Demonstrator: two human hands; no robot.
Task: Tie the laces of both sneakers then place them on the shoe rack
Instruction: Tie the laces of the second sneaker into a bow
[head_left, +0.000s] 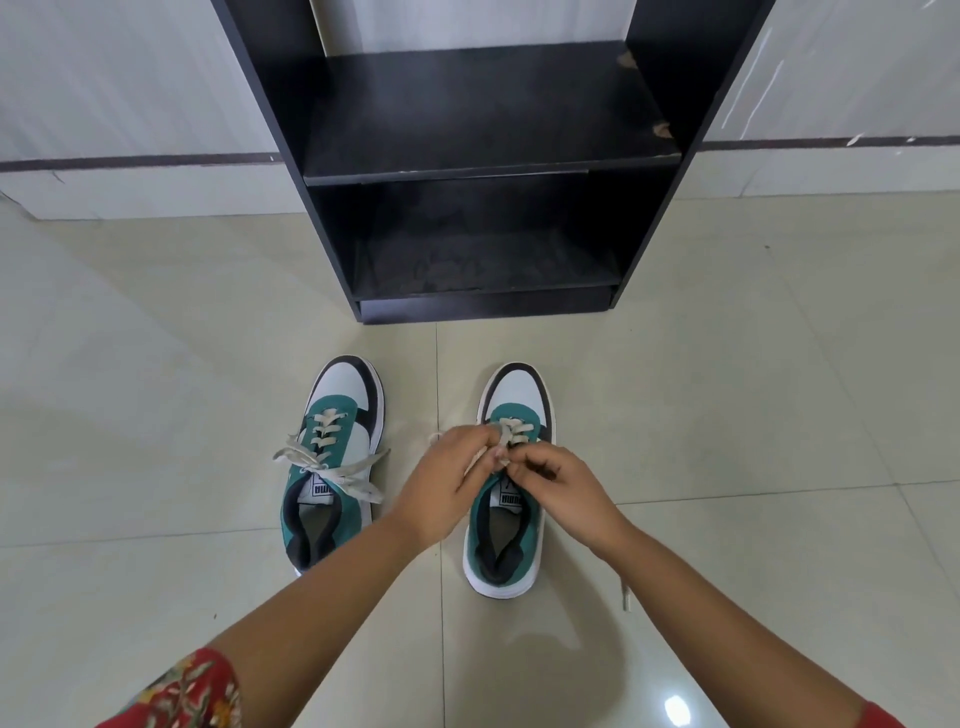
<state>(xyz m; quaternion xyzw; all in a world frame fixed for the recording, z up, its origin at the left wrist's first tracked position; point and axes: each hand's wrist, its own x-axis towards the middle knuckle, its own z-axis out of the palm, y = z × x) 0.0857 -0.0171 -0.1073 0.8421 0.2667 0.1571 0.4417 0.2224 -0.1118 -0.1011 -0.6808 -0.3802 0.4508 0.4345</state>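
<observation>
Pinching the right sneaker's laces, both hands grip above its tongue.

floor: pale glossy tiles | wall: white, dark stripe

Home entryway: tiled floor, dark shoe rack.

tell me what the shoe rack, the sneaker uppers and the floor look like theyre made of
Shoe rack: probably laminated particleboard, matte black; pale chips at the upper shelf's right edge expose a lighter core.
Sneakers, left and right: teal panels look like suede or felt-like fabric, white toes like smooth leather or synthetic; flat woven laces.
Floor: glossy pale ceramic-like tile, with grout lines and a light reflection.
</observation>
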